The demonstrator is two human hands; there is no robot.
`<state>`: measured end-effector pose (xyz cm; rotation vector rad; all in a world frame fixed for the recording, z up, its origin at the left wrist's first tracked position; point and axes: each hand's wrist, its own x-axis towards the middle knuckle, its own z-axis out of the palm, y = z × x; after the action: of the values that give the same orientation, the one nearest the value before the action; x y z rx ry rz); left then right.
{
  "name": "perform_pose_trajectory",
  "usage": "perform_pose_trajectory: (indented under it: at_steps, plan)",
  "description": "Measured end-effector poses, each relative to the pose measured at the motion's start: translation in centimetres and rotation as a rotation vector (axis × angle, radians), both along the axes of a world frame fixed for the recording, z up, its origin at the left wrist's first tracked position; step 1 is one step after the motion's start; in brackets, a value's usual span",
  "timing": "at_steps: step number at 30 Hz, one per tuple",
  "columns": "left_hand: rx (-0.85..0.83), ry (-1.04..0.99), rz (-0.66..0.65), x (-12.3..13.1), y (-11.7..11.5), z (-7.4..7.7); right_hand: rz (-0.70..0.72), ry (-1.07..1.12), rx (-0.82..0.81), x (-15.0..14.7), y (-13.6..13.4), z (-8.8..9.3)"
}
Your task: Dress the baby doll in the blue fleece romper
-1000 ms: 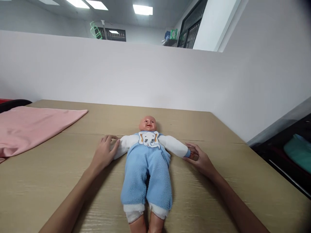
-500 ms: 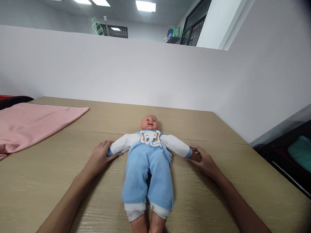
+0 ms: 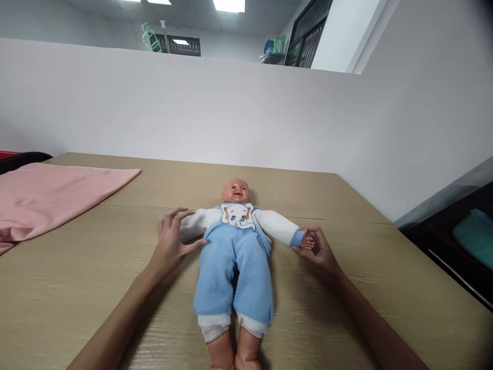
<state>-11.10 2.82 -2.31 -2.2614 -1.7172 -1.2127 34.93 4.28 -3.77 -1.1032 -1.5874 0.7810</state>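
A baby doll (image 3: pixel 233 252) lies on its back on the wooden table, its head toward the far wall and both arms stretched sideways. It wears a white-sleeved top with an elephant on the chest and fluffy blue trousers; its lower legs are bare. My left hand (image 3: pixel 171 239) arches open over the doll's sleeve at the left, thumb and fingers apart, the thumb close to the trouser waist. The doll's hand on that side is hidden behind my fingers. At the right, my right hand (image 3: pixel 318 249) closes thumb and fingers around the doll's blue cuff and small hand.
A pink cloth (image 3: pixel 65 192) is spread over the left part of the table (image 3: pixel 88 288). Behind the table rises a white partition (image 3: pixel 192 108). Past the right edge, a dark chair or shelf holds a teal cloth (image 3: pixel 475 236).
My left hand has moved from the doll's cuff up and inward along its sleeve, and its fingers have spread. My right hand stays at the doll's other cuff.
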Motion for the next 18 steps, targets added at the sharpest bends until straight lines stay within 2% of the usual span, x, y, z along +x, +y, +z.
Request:
perform_pose_trajectory:
  at_steps: [3, 5, 8, 10, 12, 15, 18]
  plan:
    - [-0.002, -0.014, -0.183, 3.5, -0.7, 2.3, -0.013, -0.001, 0.075, -1.7, -0.3, 0.7]
    - [-0.025, 0.012, -0.303, 6.2, -0.8, 3.8, -0.054, -0.021, 0.130, -3.0, -0.2, 2.1]
    - [-0.053, 0.002, -0.439, 10.2, 0.2, 5.4, -0.086, -0.088, 0.197, -4.9, 0.5, 5.6]
    - [-0.043, -0.019, -0.503, 12.6, 1.5, 6.0, -0.098, -0.145, 0.241, -6.3, 1.2, 8.3]
    - [-0.005, -0.074, -0.532, 14.5, 3.1, 6.1, -0.077, -0.211, 0.316, -7.7, 1.9, 11.0]
    - [0.044, -0.269, -0.517, 16.5, 5.1, 6.3, 0.008, -0.353, 0.430, -9.9, 2.3, 14.3]
    - [0.040, -0.492, -0.432, 17.1, 6.2, 6.7, 0.113, -0.389, 0.511, -12.1, 1.4, 16.1]
